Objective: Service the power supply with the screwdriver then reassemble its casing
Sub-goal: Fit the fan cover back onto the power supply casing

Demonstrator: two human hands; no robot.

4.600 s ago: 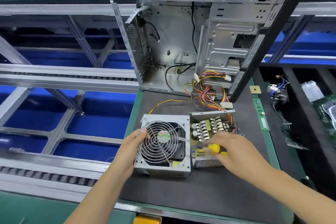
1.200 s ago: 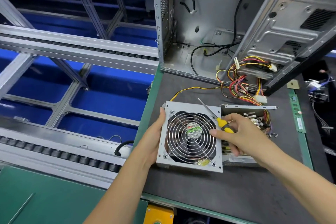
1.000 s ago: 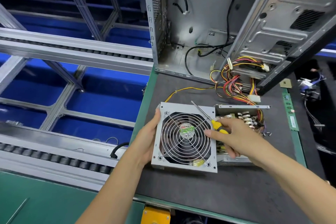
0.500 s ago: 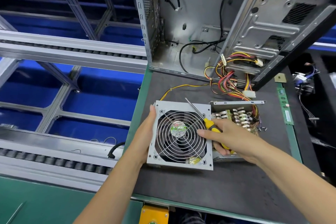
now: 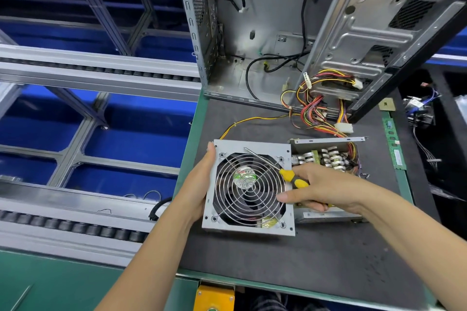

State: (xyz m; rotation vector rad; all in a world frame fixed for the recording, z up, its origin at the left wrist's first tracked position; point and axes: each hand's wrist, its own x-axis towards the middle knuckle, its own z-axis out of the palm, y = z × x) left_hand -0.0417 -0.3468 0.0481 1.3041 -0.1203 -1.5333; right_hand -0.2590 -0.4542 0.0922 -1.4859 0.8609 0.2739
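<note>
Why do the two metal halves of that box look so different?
The fan cover is a closed plate with a round wire grille, while the open half shows parts and coloured wires inside. The left hand holds the fan cover's edge; the right hand, gripping the screwdriver, lies over the open half. Both are grey metal.

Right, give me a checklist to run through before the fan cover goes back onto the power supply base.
1. Left hand grips the fan cover at its left edge: ok.
2. Right hand holds the screwdriver, shaft lying across the fan grille: ok.
3. Base is open, components exposed, to the right of the cover: ok.
4. Wire bundle clear of the seam between cover and base: cannot tell.
5. Loose screws lie on the mat right of the base: ok.
6. Cover aligned over the base: not ok, it sits beside it.
</note>
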